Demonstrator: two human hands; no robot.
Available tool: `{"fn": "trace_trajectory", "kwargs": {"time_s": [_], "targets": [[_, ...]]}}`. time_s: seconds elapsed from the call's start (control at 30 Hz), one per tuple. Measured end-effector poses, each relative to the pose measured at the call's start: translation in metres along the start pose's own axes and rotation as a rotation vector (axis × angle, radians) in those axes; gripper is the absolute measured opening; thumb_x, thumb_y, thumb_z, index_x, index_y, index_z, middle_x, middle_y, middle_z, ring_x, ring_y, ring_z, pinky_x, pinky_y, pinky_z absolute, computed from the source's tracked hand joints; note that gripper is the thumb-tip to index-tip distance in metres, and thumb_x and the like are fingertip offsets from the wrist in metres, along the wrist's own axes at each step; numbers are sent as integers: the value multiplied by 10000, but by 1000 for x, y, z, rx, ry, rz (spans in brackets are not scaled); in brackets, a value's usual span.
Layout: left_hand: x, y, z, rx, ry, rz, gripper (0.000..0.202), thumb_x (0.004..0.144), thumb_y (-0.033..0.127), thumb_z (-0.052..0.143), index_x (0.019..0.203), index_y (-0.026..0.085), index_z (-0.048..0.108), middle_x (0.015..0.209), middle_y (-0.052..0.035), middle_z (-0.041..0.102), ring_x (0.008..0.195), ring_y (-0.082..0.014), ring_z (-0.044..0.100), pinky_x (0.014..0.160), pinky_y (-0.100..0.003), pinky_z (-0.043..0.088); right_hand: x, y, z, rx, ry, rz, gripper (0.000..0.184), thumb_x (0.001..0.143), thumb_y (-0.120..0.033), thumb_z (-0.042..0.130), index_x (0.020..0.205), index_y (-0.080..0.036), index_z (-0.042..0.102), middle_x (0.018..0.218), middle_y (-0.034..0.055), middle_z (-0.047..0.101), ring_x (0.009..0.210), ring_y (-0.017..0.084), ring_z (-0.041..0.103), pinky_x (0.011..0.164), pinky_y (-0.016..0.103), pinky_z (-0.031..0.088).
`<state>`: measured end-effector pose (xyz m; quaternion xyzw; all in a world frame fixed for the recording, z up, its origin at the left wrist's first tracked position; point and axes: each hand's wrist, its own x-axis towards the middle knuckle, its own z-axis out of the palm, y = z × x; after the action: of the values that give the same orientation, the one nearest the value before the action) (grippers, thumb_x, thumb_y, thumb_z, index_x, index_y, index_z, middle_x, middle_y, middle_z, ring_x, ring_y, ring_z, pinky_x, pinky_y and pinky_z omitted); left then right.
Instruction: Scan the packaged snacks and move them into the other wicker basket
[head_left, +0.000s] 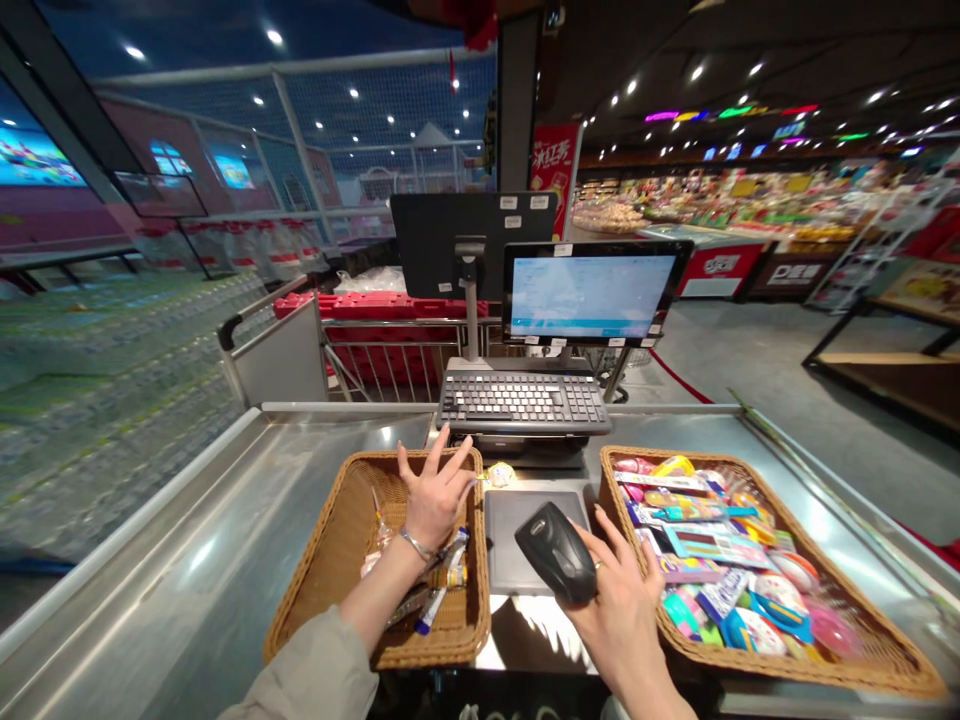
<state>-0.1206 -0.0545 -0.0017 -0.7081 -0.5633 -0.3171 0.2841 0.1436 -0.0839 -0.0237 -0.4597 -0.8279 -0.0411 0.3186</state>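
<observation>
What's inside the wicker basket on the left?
Several small packaged items lie in the left basket, mostly toward its right side. The left hand and forearm cover part of the inside; whatever lies beneath them cannot be seen.

left sleeve (315, 670): loose grey cloth, pushed back to bare the forearm
left forearm (371, 600): slanting up and to the right
left wrist (418, 545): ringed by a bracelet (415, 544)
left hand (437, 502): back upward, fingers (435, 460) fanned forward, innermost digits drawn toward a pinch
right forearm (649, 690): bare near the wrist, slanting up and to the left
right hand (615, 605): gripping, fingers (619, 538) pointing forward, partly hidden, a ring (598, 566) on one
</observation>
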Motion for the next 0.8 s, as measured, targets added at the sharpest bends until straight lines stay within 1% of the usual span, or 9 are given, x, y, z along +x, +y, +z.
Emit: {"fn": "trace_trajectory", "kwargs": {"time_s": [0.1, 0.2, 0.37, 0.5, 0.57, 0.67, 0.8], "targets": [[-3, 9, 2, -16, 23, -76, 167, 893, 257, 587, 739, 247, 650, 1282, 8, 648, 1383, -296, 394, 1123, -682, -94, 5, -2, 1, -9, 55, 13, 266, 765, -274, 591, 1027, -261, 635, 1171, 20, 680, 1284, 285, 474, 1108, 567, 130], [-6, 19, 6, -30, 56, -157, 156, 882, 260, 592, 736, 249, 647, 1287, 16, 645, 1392, -306, 376, 1121, -685, -99, 11, -7, 1, -11, 79, 38, 283, 762, -261, 584, 1039, -263, 638, 1143, 28, 690, 1276, 282, 485, 1112, 554, 132], [-4, 38, 11, -42, 149, -269, 160, 877, 272, 595, 728, 228, 634, 1246, -29, 673, 1376, -324, 393, 1126, -680, -78, 18, -14, 3, 25, 148, 15, 276, 745, -292, 604, 1019, -273, 633, 1101, 22, 705, 1240, 293, 515, 1109, 534, 119], [-2, 50, 14, -48, 225, -318, 167, 872, 264, 598, 712, 218, 614, 1260, -47, 664, 1402, -330, 347, 1130, -672, -51, 23, -22, 2, 107, 200, 113, 249, 727, -246, 590, 971, -262, 636, 1082, 22, 709, 1248, 297, 508, 1101, 539, 149], [-2, 55, 17, -64, 252, -337, 168, 874, 255, 596, 712, 215, 611, 1274, -52, 655, 1415, -330, 321, 1130, -670, -43, 25, -26, 0, 120, 214, 105, 247, 721, -235, 594, 963, -262, 638, 1074, 20, 711, 1252, 298, 504, 1100, 543, 155], [-5, 61, 21, -85, 261, -366, 159, 879, 251, 588, 725, 218, 613, 1281, -53, 649, 1426, -317, 297, 1132, -668, -58, 29, -32, -5, 139, 237, 86, 272, 720, -230, 602, 987, -265, 635, 1063, 9, 714, 1254, 297, 504, 1097, 546, 170], [-8, 66, 26, -69, 267, -387, 174, 886, 269, 588, 720, 223, 618, 1257, -41, 663, 1412, -310, 320, 1133, -676, -49, 33, -41, -11, 195, 260, 153, 226, 743, -218, 576, 956, -251, 643, 1055, 18, 715, 1259, 300, 503, 1101, 556, 175]]}}
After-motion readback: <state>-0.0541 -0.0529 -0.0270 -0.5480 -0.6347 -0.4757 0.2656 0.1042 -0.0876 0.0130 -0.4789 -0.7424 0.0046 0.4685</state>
